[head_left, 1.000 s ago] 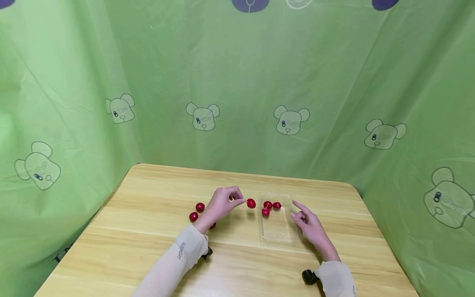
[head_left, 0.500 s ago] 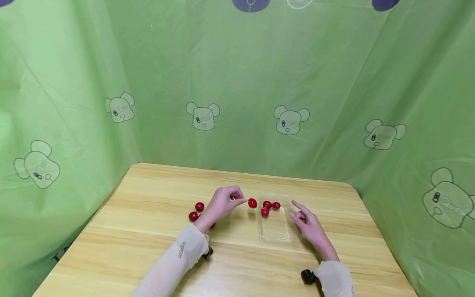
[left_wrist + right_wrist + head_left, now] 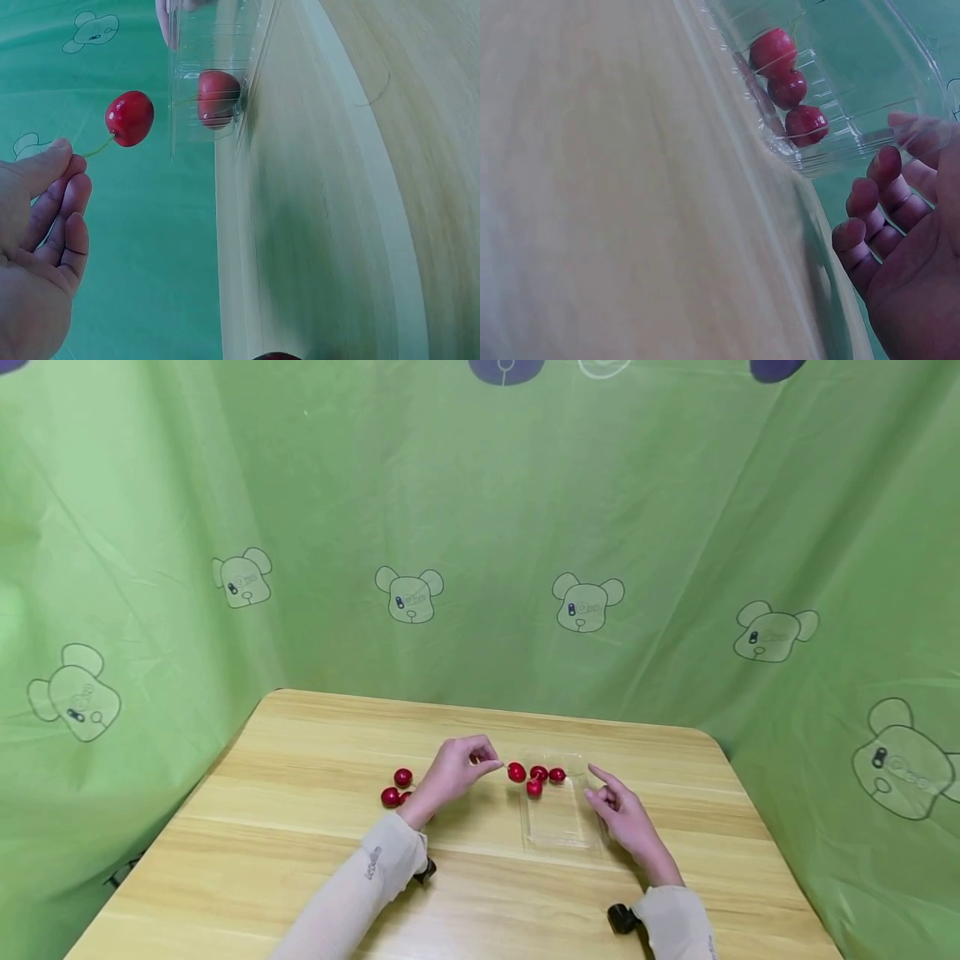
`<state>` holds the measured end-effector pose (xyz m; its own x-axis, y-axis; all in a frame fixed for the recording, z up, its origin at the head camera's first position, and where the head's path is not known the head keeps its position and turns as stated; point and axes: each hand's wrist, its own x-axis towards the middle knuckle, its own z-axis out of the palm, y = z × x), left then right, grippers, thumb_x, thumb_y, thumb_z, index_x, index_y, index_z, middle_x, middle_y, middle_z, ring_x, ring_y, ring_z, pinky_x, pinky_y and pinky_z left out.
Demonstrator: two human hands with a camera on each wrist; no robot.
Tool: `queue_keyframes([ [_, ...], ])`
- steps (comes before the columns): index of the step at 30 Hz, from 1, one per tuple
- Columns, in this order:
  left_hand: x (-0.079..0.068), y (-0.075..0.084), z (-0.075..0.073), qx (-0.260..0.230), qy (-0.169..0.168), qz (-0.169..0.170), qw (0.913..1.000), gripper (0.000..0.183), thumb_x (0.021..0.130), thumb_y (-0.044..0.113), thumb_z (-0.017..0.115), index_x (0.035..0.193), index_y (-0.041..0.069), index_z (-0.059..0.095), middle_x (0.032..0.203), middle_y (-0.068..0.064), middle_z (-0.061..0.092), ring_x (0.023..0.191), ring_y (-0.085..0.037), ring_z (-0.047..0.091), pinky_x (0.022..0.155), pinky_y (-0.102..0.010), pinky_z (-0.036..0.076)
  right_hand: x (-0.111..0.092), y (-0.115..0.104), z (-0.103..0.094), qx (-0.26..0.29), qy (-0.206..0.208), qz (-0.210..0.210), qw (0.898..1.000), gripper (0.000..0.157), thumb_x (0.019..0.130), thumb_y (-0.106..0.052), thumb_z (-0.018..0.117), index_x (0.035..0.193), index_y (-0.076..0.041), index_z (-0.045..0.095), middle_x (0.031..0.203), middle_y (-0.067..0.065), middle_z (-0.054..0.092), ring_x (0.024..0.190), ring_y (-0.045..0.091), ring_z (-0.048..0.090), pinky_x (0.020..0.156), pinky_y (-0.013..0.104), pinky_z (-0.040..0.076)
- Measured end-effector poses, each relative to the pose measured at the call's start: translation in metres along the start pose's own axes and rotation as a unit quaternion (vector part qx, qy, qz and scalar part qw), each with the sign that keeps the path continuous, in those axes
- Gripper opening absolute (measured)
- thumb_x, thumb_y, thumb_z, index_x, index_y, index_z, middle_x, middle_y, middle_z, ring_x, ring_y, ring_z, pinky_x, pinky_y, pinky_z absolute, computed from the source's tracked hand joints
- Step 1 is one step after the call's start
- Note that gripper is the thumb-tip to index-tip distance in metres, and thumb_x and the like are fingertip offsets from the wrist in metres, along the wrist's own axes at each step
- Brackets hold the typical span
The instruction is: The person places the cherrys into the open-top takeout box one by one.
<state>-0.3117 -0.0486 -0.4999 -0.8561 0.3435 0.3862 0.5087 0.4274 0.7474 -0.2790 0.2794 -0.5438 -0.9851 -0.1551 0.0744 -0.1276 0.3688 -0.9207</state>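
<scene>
Left wrist view: left fingers (image 3: 77, 193) pinch the stem (image 3: 100, 148) (sensible hold) of a likely light, bruisable cherry (image 3: 130, 118); right fingers (image 3: 886, 166) loose.

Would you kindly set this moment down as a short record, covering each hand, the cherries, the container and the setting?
Left hand: pinching a stem
Held cherry: raised above the table, near the left rim of the container
Right hand: at the container's right side; contact unclear
Container: clear plastic, on the table
Cherries in container: three
Loose cherries: at least three, near the left wrist, which partly hides them
Backdrop: green, with animal-head drawings
</scene>
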Motion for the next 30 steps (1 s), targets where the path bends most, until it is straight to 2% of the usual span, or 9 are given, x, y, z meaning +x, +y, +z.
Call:
queue_keyframes([
  [4, 0.002, 0.002, 0.003, -0.004, -0.004, -0.007, 1.0000, 0.006, 0.093, 0.017, 0.077, 0.093, 0.014, 0.073, 0.088, 0.004, 0.073, 0.082, -0.006, 0.065, 0.077, -0.022, 0.057, -0.001, -0.003, 0.000, 0.000, -0.003, -0.002, 1.000, 0.060, 0.106, -0.012, 0.060, 0.158, 0.002, 0.035, 0.091, 0.028, 0.060, 0.060, 0.016, 0.048, 0.052, 0.026, 0.045],
  [8, 0.002, 0.004, 0.006, -0.010, -0.009, -0.013, 0.9998, 0.005, 0.093, 0.017, 0.077, 0.093, 0.015, 0.073, 0.088, 0.005, 0.073, 0.081, -0.005, 0.065, 0.077, -0.022, 0.057, 0.005, 0.014, 0.000, -0.017, 0.001, 0.002, 1.000, 0.060, 0.107, -0.017, 0.059, 0.160, -0.003, 0.034, 0.092, 0.022, 0.061, 0.062, 0.011, 0.048, 0.054, 0.025, 0.045],
  [10, 0.003, 0.003, 0.007, -0.009, -0.013, -0.015, 0.9998, 0.005, 0.093, 0.017, 0.077, 0.094, 0.014, 0.073, 0.089, 0.005, 0.073, 0.081, -0.005, 0.064, 0.077, -0.021, 0.057, 0.006, 0.015, 0.000, -0.020, 0.000, 0.004, 1.000, 0.060, 0.107, -0.017, 0.059, 0.160, -0.002, 0.033, 0.092, 0.022, 0.061, 0.062, 0.011, 0.048, 0.055, 0.025, 0.045],
  [15, 0.005, 0.004, 0.011, -0.010, -0.014, -0.012, 0.9998, 0.005, 0.093, 0.016, 0.077, 0.093, 0.013, 0.073, 0.088, 0.004, 0.073, 0.081, -0.004, 0.064, 0.077, -0.021, 0.056, 0.008, 0.013, 0.001, -0.013, -0.002, 0.004, 1.000, 0.060, 0.106, -0.013, 0.059, 0.158, 0.002, 0.033, 0.093, 0.025, 0.060, 0.064, 0.012, 0.049, 0.055, 0.025, 0.045],
  [22, 0.008, 0.004, 0.015, -0.008, -0.015, -0.010, 0.9998, 0.006, 0.093, 0.018, 0.077, 0.093, 0.014, 0.073, 0.089, 0.005, 0.073, 0.081, -0.003, 0.064, 0.078, -0.020, 0.056, 0.006, 0.012, 0.004, -0.015, 0.002, -0.002, 1.000, 0.059, 0.106, -0.017, 0.060, 0.158, -0.003, 0.037, 0.095, 0.021, 0.061, 0.065, 0.010, 0.049, 0.057, 0.024, 0.046],
  [30, 0.010, 0.004, 0.021, -0.007, -0.013, 0.004, 0.9999, 0.005, 0.093, 0.015, 0.077, 0.094, 0.012, 0.073, 0.089, 0.004, 0.073, 0.081, -0.003, 0.064, 0.078, -0.019, 0.056, 0.005, 0.012, 0.006, -0.017, 0.001, -0.003, 1.000, 0.060, 0.106, -0.018, 0.061, 0.158, -0.003, 0.037, 0.094, 0.022, 0.062, 0.066, 0.015, 0.050, 0.058, 0.026, 0.047],
])
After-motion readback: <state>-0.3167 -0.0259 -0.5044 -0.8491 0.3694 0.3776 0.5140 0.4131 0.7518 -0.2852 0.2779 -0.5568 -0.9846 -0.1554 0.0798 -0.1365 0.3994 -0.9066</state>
